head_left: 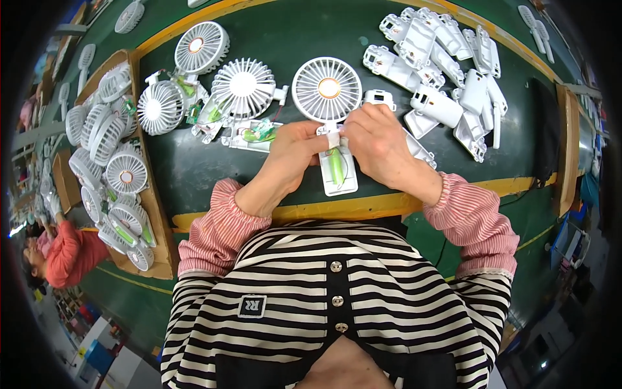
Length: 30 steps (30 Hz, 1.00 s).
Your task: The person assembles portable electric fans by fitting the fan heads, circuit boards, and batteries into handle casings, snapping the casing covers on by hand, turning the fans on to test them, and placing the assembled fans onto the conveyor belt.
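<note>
A white handheld fan (311,98) lies in front of me, its round grille pointing away and its handle toward me. The handle shell is uncovered and shows a green cylindrical battery (337,170) inside. My left hand (288,154) pinches the fan's neck from the left. From the right, my right hand (383,144) has its fingers closed at the same neck. A small white piece (333,140) shows between the fingertips; its kind cannot be made out. Left of the hands sits another opened fan (243,87), with a green circuit board (262,131) and wires exposed.
White handle shells (437,106) are heaped at the right of the dark green table. More fans (201,48) lie at the back left. A cardboard box (162,243) full of fans stands at the left edge. Farther left is a person in a red top (71,253).
</note>
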{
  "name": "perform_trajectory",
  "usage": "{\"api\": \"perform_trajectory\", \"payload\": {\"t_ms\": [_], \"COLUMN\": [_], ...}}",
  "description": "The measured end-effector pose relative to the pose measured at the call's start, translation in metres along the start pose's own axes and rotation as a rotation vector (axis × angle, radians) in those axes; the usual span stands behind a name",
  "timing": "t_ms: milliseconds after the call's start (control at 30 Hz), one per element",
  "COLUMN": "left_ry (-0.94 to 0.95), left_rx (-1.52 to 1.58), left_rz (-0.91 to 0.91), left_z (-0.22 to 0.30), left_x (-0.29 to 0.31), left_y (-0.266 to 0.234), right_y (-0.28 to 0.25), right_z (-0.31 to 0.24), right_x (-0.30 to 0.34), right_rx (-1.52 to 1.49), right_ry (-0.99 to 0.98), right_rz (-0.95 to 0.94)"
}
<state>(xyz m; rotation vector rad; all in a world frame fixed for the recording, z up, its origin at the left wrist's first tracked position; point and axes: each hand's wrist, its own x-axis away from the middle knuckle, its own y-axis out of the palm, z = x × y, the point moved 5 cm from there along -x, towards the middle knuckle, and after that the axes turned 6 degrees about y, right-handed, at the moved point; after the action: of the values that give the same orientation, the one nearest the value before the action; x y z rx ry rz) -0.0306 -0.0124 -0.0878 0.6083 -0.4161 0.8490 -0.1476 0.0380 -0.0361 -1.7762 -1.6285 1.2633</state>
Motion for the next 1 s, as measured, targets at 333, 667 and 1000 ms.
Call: {"api": "perform_trajectory", "payload": {"t_ms": [333, 667, 1000], "left_ry": [0.051, 0.035, 0.031], "left_rx": [0.07, 0.097, 0.209], "left_rz": [0.004, -0.019, -0.02], "left_z": [-0.005, -0.002, 0.001], "left_x": [-0.001, -0.001, -0.001], "left_y": [0.0, 0.001, 0.003], "right_y": [-0.004, -0.076, -0.079], "right_z": [-0.003, 0.056, 0.034], "right_x": [0.006, 0.046, 0.028], "right_rx": [0.023, 0.728, 0.57], "right_ry": [0.053, 0.329, 0.279], "right_rz": [0.022, 0.015, 0.033]}}
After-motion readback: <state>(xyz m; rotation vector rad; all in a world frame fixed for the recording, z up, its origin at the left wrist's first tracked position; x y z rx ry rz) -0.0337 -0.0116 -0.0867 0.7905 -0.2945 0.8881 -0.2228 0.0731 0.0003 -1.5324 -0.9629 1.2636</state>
